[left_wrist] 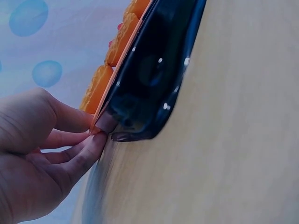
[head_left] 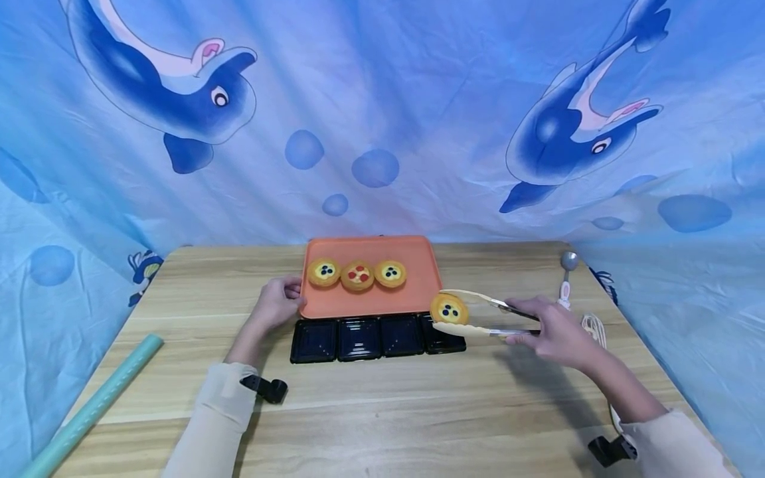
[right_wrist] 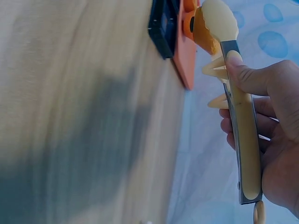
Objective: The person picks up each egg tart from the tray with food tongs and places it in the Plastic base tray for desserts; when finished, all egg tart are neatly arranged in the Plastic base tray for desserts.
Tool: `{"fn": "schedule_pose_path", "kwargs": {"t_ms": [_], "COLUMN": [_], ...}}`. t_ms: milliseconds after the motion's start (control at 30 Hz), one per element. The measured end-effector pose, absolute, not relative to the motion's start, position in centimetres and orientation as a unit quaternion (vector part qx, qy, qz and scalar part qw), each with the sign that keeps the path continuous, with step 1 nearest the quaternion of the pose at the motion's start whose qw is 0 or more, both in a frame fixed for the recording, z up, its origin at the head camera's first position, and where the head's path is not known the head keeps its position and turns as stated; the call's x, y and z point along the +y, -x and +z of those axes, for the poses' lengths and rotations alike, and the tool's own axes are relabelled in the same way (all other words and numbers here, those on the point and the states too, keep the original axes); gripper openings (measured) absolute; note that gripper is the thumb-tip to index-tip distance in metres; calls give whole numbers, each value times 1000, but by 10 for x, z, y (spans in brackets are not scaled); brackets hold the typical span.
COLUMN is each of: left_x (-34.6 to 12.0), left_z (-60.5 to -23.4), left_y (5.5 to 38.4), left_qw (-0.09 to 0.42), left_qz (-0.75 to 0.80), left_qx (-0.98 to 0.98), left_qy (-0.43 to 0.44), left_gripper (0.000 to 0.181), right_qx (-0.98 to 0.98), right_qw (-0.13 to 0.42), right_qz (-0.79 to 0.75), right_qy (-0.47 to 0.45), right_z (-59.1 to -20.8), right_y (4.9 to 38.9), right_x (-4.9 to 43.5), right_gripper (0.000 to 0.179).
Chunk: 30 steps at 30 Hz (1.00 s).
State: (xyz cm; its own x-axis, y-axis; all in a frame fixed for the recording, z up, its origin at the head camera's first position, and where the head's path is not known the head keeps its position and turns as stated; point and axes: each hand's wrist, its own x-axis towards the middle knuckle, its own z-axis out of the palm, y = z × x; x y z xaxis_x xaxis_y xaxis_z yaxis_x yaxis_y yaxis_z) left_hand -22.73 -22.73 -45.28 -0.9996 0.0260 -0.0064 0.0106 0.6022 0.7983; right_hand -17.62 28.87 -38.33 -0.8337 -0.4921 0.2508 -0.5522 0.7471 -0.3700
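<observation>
My left hand [head_left: 277,303] holds the left edge of an orange tray [head_left: 421,265], pinching its corner between thumb and fingers in the left wrist view. On that tray three toy tarts sit in a row: a blue-dotted tart [head_left: 325,272], a red-topped tart [head_left: 357,275] and a second blue-dotted tart [head_left: 390,273]. My right hand [head_left: 552,332] grips cream-and-metal tongs [right_wrist: 246,140]. Between the tongs' tips is another blue-dotted tart [head_left: 449,309], over the rightmost of several black square dishes [head_left: 358,340], which it partly hides.
The black dishes line the tray's front edge. A spoon [head_left: 568,262] and a coiled white cable [head_left: 594,325] lie at the right of the wooden table [head_left: 370,425]. A teal roll [head_left: 95,405] lies at the left. A blue dolphin curtain [head_left: 382,99] hangs behind.
</observation>
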Motion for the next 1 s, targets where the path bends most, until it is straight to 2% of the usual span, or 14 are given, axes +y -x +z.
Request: {"fn": "schedule_pose_path", "kwargs": {"t_ms": [600,867,1000], "left_x": [-228,-228,-228], "left_z": [-451,-453,-453], "left_y": [228,228,228], "left_qw": [8,6,8], "left_qz": [449,446,449], "left_qx": [893,895,893], "left_qy": [-10,-11,-7], "left_gripper": [45,45,45], "right_qx": [-940,-939,-939], "right_qw": [61,36,28], "right_qz": [184,208,217], "right_qy": [-282,-273,-266], "right_z": [-398,-395,-394], "right_y": [169,170,170], "right_x": [286,289,290], "right_gripper": [65,84,87]}}
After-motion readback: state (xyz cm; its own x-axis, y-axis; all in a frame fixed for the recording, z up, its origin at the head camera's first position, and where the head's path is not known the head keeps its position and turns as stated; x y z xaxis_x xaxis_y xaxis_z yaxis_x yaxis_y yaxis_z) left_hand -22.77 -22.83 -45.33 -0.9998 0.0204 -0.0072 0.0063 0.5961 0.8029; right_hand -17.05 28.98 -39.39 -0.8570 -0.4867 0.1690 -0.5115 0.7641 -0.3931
